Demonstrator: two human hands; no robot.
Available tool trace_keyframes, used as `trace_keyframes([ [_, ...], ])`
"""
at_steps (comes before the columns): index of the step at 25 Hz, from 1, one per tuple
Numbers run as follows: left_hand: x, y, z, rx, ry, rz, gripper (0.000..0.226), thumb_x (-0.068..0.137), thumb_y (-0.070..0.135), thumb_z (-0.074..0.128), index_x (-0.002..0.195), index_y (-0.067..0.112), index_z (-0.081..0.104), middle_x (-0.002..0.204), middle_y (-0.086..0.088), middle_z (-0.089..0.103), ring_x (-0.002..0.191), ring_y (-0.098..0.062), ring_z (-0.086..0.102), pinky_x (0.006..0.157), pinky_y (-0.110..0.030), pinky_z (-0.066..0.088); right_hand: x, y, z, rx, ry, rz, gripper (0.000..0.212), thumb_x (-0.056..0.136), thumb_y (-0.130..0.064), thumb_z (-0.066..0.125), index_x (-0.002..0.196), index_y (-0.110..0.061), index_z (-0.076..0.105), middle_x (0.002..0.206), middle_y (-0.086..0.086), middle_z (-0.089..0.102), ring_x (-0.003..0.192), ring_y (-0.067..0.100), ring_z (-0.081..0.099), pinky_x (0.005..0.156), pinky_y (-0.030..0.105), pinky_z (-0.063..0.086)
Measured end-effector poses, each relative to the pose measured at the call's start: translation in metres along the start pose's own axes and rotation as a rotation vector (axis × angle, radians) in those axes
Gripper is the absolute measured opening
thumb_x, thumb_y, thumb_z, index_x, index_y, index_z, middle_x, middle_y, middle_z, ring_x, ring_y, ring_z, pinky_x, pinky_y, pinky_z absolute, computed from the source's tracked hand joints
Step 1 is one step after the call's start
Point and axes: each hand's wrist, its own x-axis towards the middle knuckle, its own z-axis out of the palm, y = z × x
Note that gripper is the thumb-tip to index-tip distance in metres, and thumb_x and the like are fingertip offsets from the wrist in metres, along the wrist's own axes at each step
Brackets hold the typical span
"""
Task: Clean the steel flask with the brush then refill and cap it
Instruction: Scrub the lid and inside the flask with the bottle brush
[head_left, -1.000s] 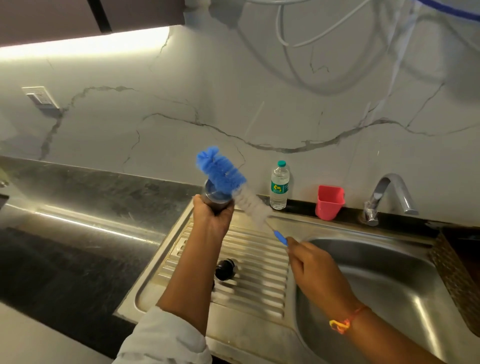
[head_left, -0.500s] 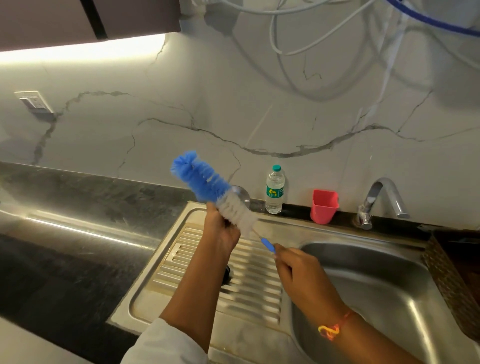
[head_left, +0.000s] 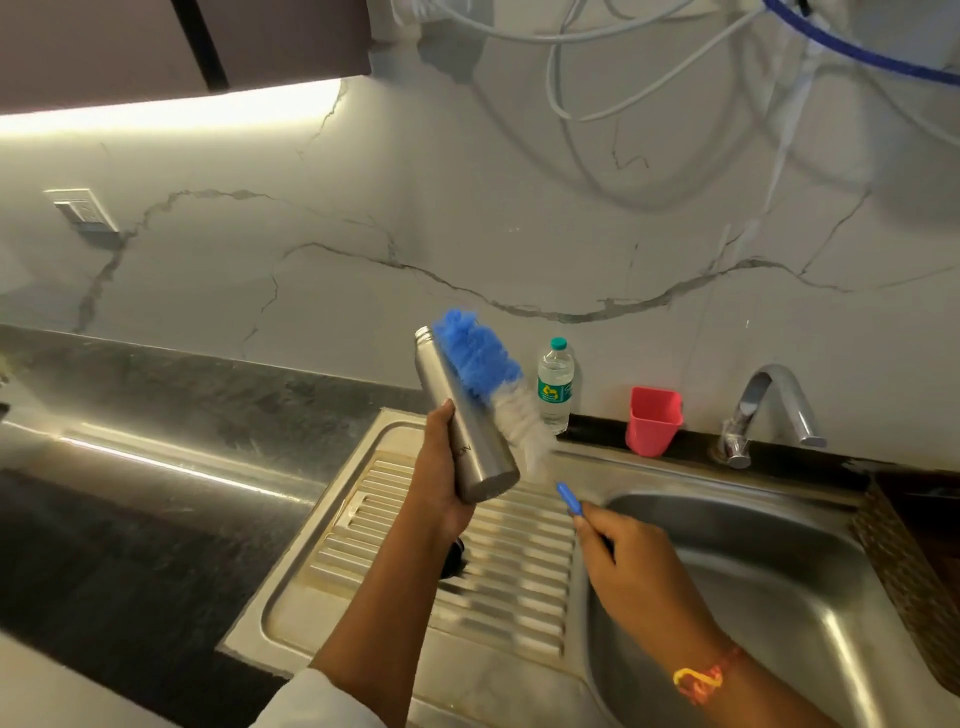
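Observation:
My left hand (head_left: 440, 478) grips the steel flask (head_left: 464, 415) above the draining board, tilted with its open mouth up and away and its base toward me. My right hand (head_left: 621, 551) holds the blue handle of the bottle brush (head_left: 493, 382). The blue and white bristles lie along the outside of the flask's right side, from the mouth down toward the base. The flask's black cap (head_left: 453, 556) lies on the ribbed draining board, mostly hidden behind my left forearm.
A steel sink basin (head_left: 769, 582) lies to the right, with a tap (head_left: 769, 410) behind it. A small plastic water bottle (head_left: 555, 387) and a pink cup (head_left: 652, 421) stand by the marble wall. Dark counter stretches left. A woven basket (head_left: 904, 577) is at the right edge.
The flask has tipped from mouth-toward-me to base-toward-me, its side now showing. The brush has shifted from above the mouth to lying along the flask's outer side.

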Motion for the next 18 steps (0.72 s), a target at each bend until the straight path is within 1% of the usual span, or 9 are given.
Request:
trace_keyframes([
  [3,-0.009,-0.012,0.011,0.121,-0.057,-0.039,0.054,0.093,0.053,0.059,0.127,0.012,0.062,0.101,-0.015,0.073,0.084,-0.026,0.071,0.076,-0.041,0.06,0.02,-0.008,-0.005,0.045,0.031,0.03,0.02,0.101,-0.024,0.054,0.09,-0.026,0.069,0.048,-0.013,0.05,0.043,0.006,0.044,0.042,0.016,0.03],
  [6,-0.006,-0.003,0.004,0.103,-0.079,-0.008,0.057,0.086,0.059,0.061,0.121,0.013,0.065,0.095,-0.01,0.073,0.081,-0.024,0.071,0.073,-0.039,0.06,-0.002,-0.008,-0.004,0.11,-0.094,0.04,0.019,0.101,-0.032,0.053,0.099,-0.031,0.072,0.054,-0.003,0.056,0.045,0.004,0.043,0.046,0.02,0.032],
  [8,-0.003,0.004,-0.004,0.122,-0.083,0.036,0.06,0.085,0.062,0.061,0.121,0.015,0.065,0.1,-0.011,0.074,0.085,-0.026,0.072,0.075,-0.042,0.06,-0.019,-0.009,-0.003,0.123,-0.161,0.07,0.021,0.101,-0.034,0.052,0.101,-0.028,0.072,0.06,0.007,0.059,0.048,0.005,0.045,0.047,0.024,0.034],
  [9,-0.004,0.003,-0.005,0.184,-0.092,0.066,0.057,0.089,0.06,0.06,0.125,0.016,0.062,0.106,-0.013,0.074,0.089,-0.028,0.072,0.074,-0.043,0.06,-0.015,-0.009,-0.003,0.122,-0.147,0.078,0.022,0.101,-0.033,0.052,0.097,-0.026,0.072,0.06,0.008,0.06,0.048,0.005,0.045,0.047,0.026,0.035],
  [11,-0.01,-0.012,-0.002,0.36,-0.107,0.139,0.043,0.098,0.046,0.059,0.135,0.025,0.055,0.117,-0.014,0.072,0.094,-0.028,0.073,0.074,-0.041,0.06,0.006,-0.01,-0.006,0.105,-0.076,0.084,0.026,0.101,-0.03,0.053,0.083,-0.022,0.07,0.052,-0.002,0.054,0.046,0.005,0.043,0.045,0.026,0.035],
  [13,-0.014,-0.025,0.001,0.524,-0.071,0.21,0.04,0.099,0.035,0.063,0.136,0.038,0.049,0.119,-0.005,0.069,0.096,-0.019,0.074,0.074,-0.034,0.061,0.027,-0.014,-0.009,0.1,-0.007,0.097,0.031,0.101,-0.027,0.053,0.073,-0.022,0.063,0.046,-0.01,0.047,0.044,0.004,0.042,0.044,0.02,0.034],
  [14,-0.014,-0.027,-0.001,0.586,-0.047,0.249,0.045,0.097,0.031,0.067,0.135,0.043,0.045,0.119,0.0,0.067,0.097,-0.014,0.073,0.074,-0.031,0.062,0.031,-0.013,-0.01,0.088,0.026,0.097,0.032,0.101,-0.027,0.054,0.07,-0.022,0.061,0.046,-0.011,0.046,0.045,0.004,0.042,0.045,0.019,0.035],
  [16,-0.01,-0.02,-0.011,0.715,0.005,0.341,0.06,0.09,0.027,0.077,0.136,0.043,0.042,0.118,0.005,0.065,0.094,-0.011,0.071,0.076,-0.03,0.062,0.023,-0.008,-0.012,0.031,0.033,0.078,0.032,0.101,-0.027,0.054,0.069,-0.025,0.058,0.047,-0.012,0.049,0.046,0.005,0.045,0.045,0.019,0.036],
  [18,-0.006,-0.009,-0.021,1.018,0.083,0.441,0.072,0.079,0.033,0.085,0.139,0.037,0.045,0.117,0.008,0.063,0.09,-0.01,0.067,0.075,-0.031,0.06,0.007,-0.003,-0.012,0.0,-0.027,0.07,0.027,0.101,-0.028,0.052,0.076,-0.027,0.062,0.05,-0.01,0.052,0.046,0.005,0.048,0.044,0.019,0.036],
])
